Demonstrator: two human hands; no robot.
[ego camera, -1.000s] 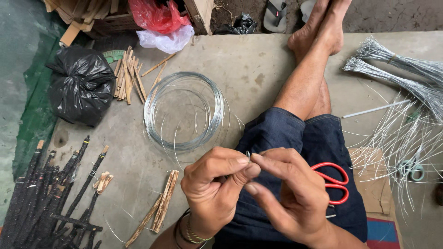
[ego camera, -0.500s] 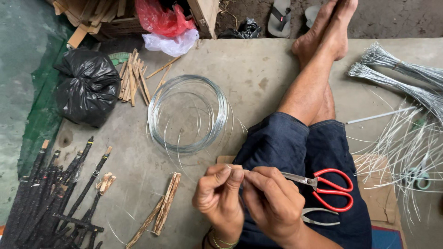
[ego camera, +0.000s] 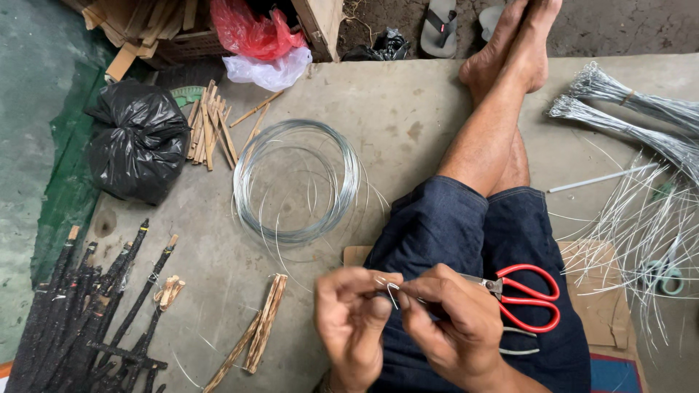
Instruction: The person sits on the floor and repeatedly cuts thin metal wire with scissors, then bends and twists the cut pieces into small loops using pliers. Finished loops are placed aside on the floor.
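Both hands (ego camera: pixel 408 320) meet fingertip to fingertip, pinching a wire piece (ego camera: pixel 391 292)

Bare hands, bare legs, dark blue shorts

The left hand (ego camera: pixel 353 327) and the right hand (ego camera: pixel 455 327) are bare, with no gloves and no rings that can be seen. No sleeves show at the wrists. Just behind the hands are dark blue shorts (ego camera: pixel 466 225) made of thick cloth, with a stitched hem at each leg end. Past the shorts, far from the hands, the legs are bare, and the feet (ego camera: pixel 510 44) wear no shoes or socks.
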